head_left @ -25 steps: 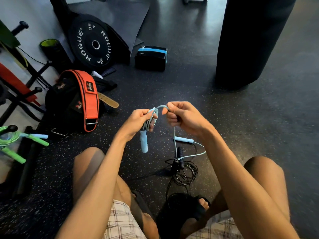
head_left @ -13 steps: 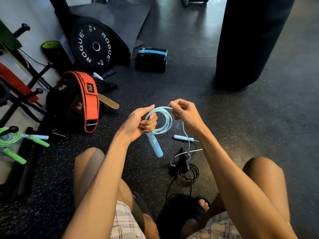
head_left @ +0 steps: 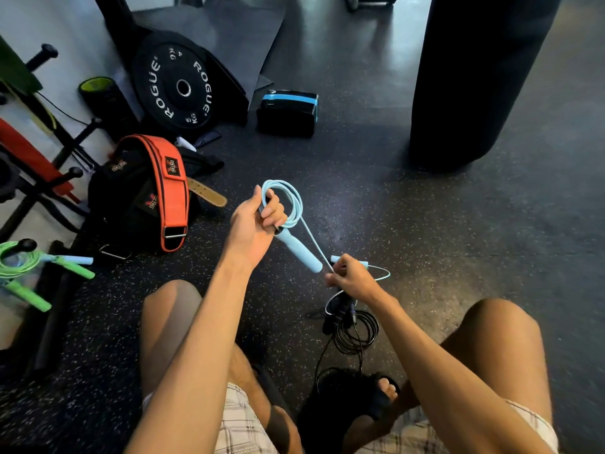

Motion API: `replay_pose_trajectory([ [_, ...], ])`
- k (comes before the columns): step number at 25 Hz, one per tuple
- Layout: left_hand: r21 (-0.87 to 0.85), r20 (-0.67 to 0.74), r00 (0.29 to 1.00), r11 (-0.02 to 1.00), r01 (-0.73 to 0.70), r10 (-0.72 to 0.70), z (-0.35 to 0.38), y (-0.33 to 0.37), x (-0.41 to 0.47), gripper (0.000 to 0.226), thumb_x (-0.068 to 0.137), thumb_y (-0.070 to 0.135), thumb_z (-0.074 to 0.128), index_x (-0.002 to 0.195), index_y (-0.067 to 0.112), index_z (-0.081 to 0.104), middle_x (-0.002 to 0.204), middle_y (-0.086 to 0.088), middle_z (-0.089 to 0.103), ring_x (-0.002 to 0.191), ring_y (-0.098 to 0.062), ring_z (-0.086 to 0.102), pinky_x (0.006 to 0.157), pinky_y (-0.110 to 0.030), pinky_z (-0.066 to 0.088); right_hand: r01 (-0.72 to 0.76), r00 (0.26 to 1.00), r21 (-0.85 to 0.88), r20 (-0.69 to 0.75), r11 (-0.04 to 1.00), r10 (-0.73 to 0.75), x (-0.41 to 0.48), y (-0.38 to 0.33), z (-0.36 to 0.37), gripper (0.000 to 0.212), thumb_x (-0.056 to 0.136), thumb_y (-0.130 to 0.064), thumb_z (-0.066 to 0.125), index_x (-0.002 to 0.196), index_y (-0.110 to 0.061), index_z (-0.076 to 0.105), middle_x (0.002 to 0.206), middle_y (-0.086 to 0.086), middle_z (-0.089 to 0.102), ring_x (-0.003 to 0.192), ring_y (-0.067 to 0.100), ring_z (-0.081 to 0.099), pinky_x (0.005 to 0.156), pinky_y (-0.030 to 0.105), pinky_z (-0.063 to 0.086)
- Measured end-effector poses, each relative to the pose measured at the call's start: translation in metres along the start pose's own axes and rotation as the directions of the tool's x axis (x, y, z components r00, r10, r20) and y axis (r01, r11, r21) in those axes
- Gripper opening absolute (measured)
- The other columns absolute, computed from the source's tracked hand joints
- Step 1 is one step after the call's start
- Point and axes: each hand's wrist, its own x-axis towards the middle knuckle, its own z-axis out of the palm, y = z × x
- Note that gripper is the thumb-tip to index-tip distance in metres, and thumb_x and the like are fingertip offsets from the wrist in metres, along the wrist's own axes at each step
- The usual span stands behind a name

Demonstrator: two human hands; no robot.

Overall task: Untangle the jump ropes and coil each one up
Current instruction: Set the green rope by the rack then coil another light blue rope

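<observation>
My left hand point(head_left: 253, 221) grips a small coil of the light blue jump rope point(head_left: 291, 199), with one blue handle point(head_left: 302, 252) sticking out below the fist. From the coil a strand runs down to my right hand point(head_left: 348, 278), which pinches it low, near the floor. The second blue handle point(head_left: 335, 258) lies on the floor just behind that hand. A black jump rope point(head_left: 355, 329) lies coiled on the floor under my right hand. A green jump rope point(head_left: 19, 263) sits coiled at the far left.
I sit on a dark speckled rubber floor point(head_left: 458, 257) with my knees apart. An orange lifting belt point(head_left: 170, 191) on a black bag, a Rogue weight plate point(head_left: 180, 88) and a black-and-blue pouch point(head_left: 288, 113) lie to the left and ahead. A black punching bag point(head_left: 474, 77) stands at right.
My right hand has slid down the blue strand from beside the left hand to near the floor. The left hand keeps the coil and has lifted a little.
</observation>
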Motion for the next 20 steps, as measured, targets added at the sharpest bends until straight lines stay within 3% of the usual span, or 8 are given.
replay_pose_trajectory([
  [4, 0.150, -0.110, 0.986, 0.983, -0.108, 0.125, -0.005, -0.008, 0.006, 0.024, 0.105, 0.024, 0.036, 0.089, 0.013, 0.050, 0.062, 0.002, 0.039, 0.056, -0.011, 0.034, 0.059, -0.024, 0.034, 0.012, 0.999, 0.069, 0.034, 0.998, -0.014, -0.004, -0.004, 0.000, 0.020, 0.093, -0.001, 0.062, 0.083, -0.009, 0.046, 0.073, 0.014, 0.071, 0.057, 0.014, 0.071, 0.062, 0.033, 0.061],
  [7, 0.363, -0.216, 0.952, 0.923, -0.127, 0.216, -0.007, -0.017, 0.011, 0.021, 0.105, 0.020, 0.037, 0.092, 0.012, 0.051, 0.066, 0.001, 0.046, 0.058, -0.011, 0.040, 0.061, -0.024, 0.037, 0.088, 0.989, 0.012, 0.122, 0.996, -0.089, -0.006, -0.020, -0.005, 0.013, 0.093, -0.004, 0.063, 0.082, -0.004, 0.056, 0.074, 0.015, 0.069, 0.058, 0.018, 0.067, 0.058, 0.029, 0.058],
  [10, 0.642, -0.241, 0.917, 0.761, -0.093, 0.316, -0.009, -0.025, 0.017, 0.018, 0.105, 0.014, 0.036, 0.093, 0.010, 0.049, 0.068, -0.002, 0.048, 0.056, -0.010, 0.043, 0.058, -0.022, 0.040, 0.214, 0.960, -0.087, 0.204, 0.973, -0.193, -0.004, -0.042, -0.010, 0.015, 0.094, -0.008, 0.063, 0.079, -0.012, 0.062, 0.074, 0.014, 0.069, 0.063, 0.018, 0.064, 0.063, 0.032, 0.055],
  [13, 0.814, -0.201, 0.919, 0.580, -0.037, 0.340, -0.014, -0.030, 0.020, 0.015, 0.102, 0.014, 0.038, 0.093, 0.010, 0.050, 0.066, -0.001, 0.050, 0.055, -0.011, 0.045, 0.051, -0.018, 0.039, 0.302, 0.923, -0.108, 0.280, 0.947, -0.262, -0.001, -0.062, -0.015, 0.016, 0.096, -0.012, 0.061, 0.082, -0.017, 0.067, 0.072, 0.007, 0.067, 0.064, 0.013, 0.061, 0.064, 0.030, 0.053],
  [16, 0.863, -0.186, 0.924, 0.505, -0.009, 0.334, -0.019, -0.031, 0.020, 0.016, 0.102, 0.016, 0.039, 0.099, 0.007, 0.051, 0.065, -0.001, 0.052, 0.056, -0.013, 0.049, 0.052, -0.016, 0.041, 0.362, 0.887, -0.102, 0.343, 0.927, -0.309, -0.003, -0.082, -0.022, 0.020, 0.099, -0.014, 0.056, 0.089, -0.012, 0.072, 0.070, 0.002, 0.063, 0.060, 0.008, 0.058, 0.060, 0.021, 0.049],
  [20, 0.829, -0.214, 0.922, 0.559, -0.004, 0.323, -0.024, -0.030, 0.023, 0.013, 0.099, 0.016, 0.042, 0.097, 0.009, 0.052, 0.064, -0.002, 0.054, 0.057, -0.016, 0.053, 0.062, -0.027, 0.046, 0.414, 0.845, -0.074, 0.401, 0.907, -0.353, -0.010, -0.104, -0.027, 0.026, 0.102, -0.016, 0.050, 0.093, -0.010, 0.073, 0.064, -0.001, 0.054, 0.056, 0.009, 0.050, 0.056, 0.023, 0.043],
])
